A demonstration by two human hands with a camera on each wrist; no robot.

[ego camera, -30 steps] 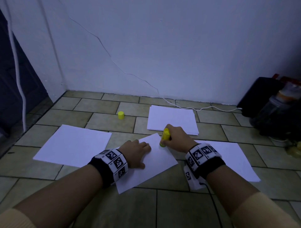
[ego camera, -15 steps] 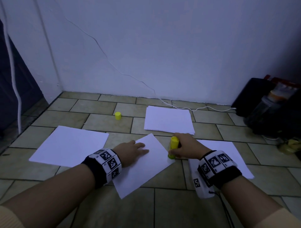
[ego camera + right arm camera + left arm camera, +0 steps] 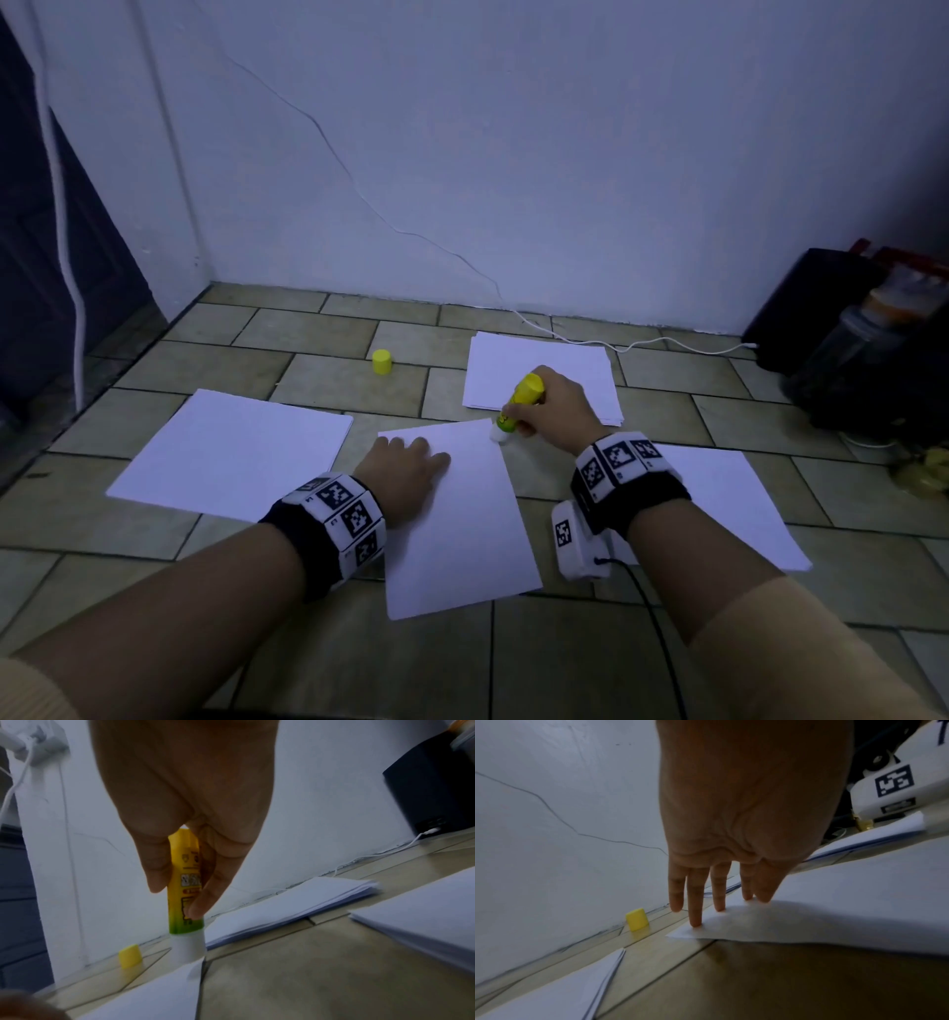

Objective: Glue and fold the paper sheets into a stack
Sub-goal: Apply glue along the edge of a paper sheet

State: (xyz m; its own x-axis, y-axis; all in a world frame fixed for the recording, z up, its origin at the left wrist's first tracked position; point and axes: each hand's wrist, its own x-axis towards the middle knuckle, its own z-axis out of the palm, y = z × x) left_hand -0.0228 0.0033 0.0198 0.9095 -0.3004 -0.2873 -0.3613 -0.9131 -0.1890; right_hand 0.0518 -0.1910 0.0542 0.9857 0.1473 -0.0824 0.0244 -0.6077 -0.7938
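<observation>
Glue going onto the far right corner of your sheet.
The white paper sheet (image 3: pixel 457 519) lies on the tiled floor (image 3: pixel 328 380); your left hand (image 3: pixel 405 470), fingers flat, pins it. Your right hand (image 3: pixel 557 408) grips the yellow-green glue stick (image 3: pixel 516 408), tip at the corner. Keep pinning, stroke lightly along the edge.

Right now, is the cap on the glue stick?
No: the yellow cap stands alone on the floor tiles, away from the glue stick held by the right hand.
</observation>
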